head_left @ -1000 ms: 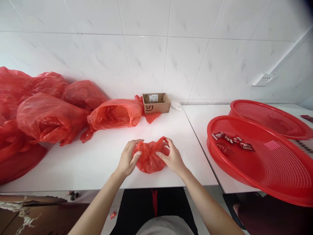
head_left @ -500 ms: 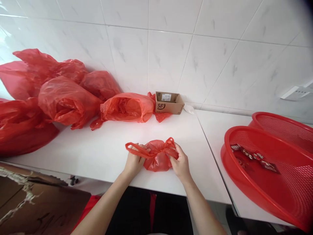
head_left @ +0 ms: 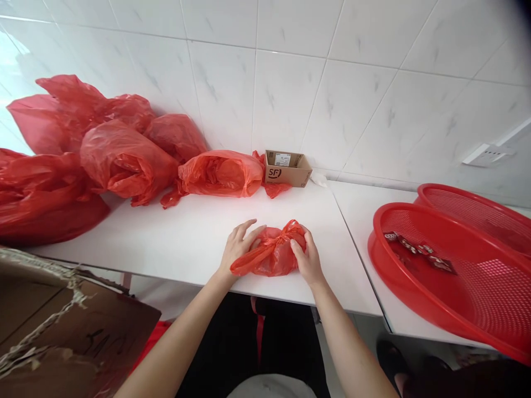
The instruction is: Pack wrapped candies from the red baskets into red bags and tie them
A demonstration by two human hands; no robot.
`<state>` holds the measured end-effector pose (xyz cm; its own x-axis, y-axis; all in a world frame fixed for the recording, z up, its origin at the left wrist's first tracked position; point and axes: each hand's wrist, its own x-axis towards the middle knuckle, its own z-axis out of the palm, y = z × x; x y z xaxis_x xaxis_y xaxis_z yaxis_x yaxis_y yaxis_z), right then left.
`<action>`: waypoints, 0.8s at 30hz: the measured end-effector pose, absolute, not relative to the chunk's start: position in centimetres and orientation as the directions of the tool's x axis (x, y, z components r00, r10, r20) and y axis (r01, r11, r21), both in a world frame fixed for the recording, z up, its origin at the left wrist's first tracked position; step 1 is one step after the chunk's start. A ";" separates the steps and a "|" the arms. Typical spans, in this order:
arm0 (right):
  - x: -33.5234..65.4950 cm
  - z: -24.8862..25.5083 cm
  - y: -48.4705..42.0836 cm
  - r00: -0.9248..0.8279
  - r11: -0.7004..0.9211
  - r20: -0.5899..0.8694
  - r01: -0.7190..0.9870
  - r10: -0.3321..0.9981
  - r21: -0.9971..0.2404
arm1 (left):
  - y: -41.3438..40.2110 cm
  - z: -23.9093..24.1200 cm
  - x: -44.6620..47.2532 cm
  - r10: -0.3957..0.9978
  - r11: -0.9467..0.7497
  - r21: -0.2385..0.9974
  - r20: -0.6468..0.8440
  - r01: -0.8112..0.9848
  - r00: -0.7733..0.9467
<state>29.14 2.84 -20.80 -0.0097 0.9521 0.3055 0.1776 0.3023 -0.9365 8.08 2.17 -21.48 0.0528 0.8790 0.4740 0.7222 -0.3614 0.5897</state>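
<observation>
A small red plastic bag [head_left: 271,260], gathered and knotted at its top, sits on the white table in front of me. Its contents cannot be made out through the film. One long handle loop droops to the left over my wrist. My left hand [head_left: 239,246] lies along the bag's left side with its fingers stretched apart, the fingertips touching it at most. On the opposite side, my right hand [head_left: 307,257] grips the bag, thumb in front near the knot and fingers behind, partly hidden.
Several filled red bags [head_left: 124,155] crowd the left and back of the table. A small open cardboard box [head_left: 290,176] stands against the tiled wall. Red baskets [head_left: 375,232] are at the right, the nearer holding small wrapped packets [head_left: 442,264]. A torn carton [head_left: 120,309] is below left.
My left hand has loosened from the handle loop and spread its fingers; the loop has dropped toward me. The bag's top is drawn tighter into a knot. The view has shifted slightly.
</observation>
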 end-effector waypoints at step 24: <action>28.2 -21.5 2.8 -0.154 0.321 0.299 0.676 0.942 -0.663 | 1.7 -20.8 8.4 0.924 -0.361 0.552 0.323 0.752 0.206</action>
<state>28.24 2.81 -21.52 -0.1539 0.9418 0.2988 0.6761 0.3209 -0.6633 8.40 1.66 -20.77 0.2057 0.9236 0.3234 0.7519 -0.3607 0.5519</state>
